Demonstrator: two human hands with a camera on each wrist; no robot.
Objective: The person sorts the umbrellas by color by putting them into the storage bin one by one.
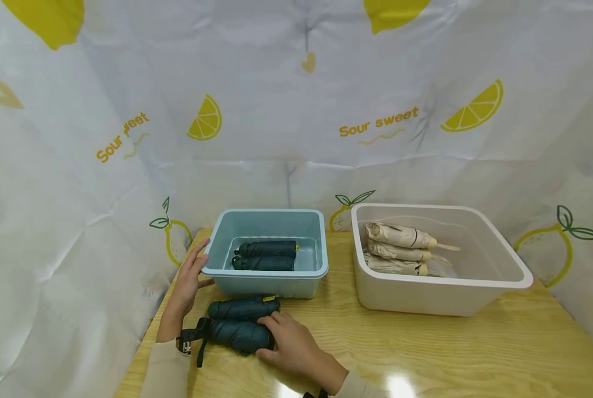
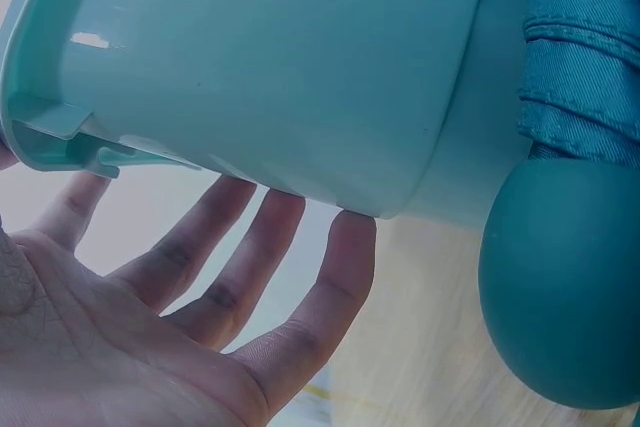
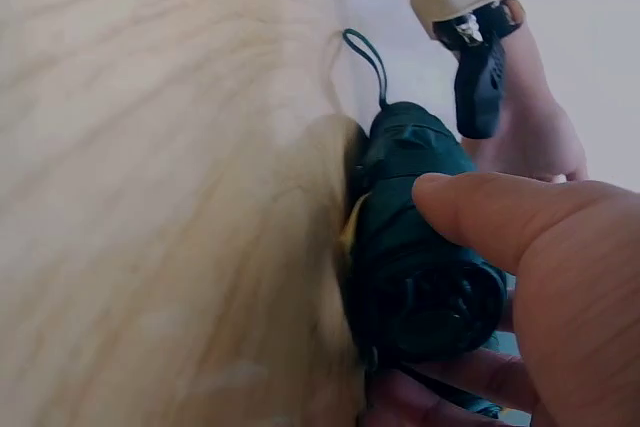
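Note:
My left hand (image 1: 189, 282) rests against the left side of a light blue plastic bin (image 1: 271, 286). In the left wrist view its fairly straight fingertips touch the bin's outer wall (image 2: 280, 67). Two folded dark green umbrellas lie on the table in front of the bin. My right hand (image 1: 293, 344) grips the right end of the nearer umbrella (image 1: 239, 335), thumb on one side and fingers on the other, as the right wrist view also shows. Beyond it lies the farther umbrella (image 1: 241, 308), which has a small yellow tag. Two more dark green umbrellas (image 1: 266, 263) lie inside the blue bin.
A larger white bin (image 1: 425, 298) stands at the right, with three folded beige umbrellas (image 1: 400, 236) stacked at its left side. Both bins stand on a wooden table (image 1: 400, 348). A white lemon-print sheet (image 1: 276, 110) hangs behind and along the sides.

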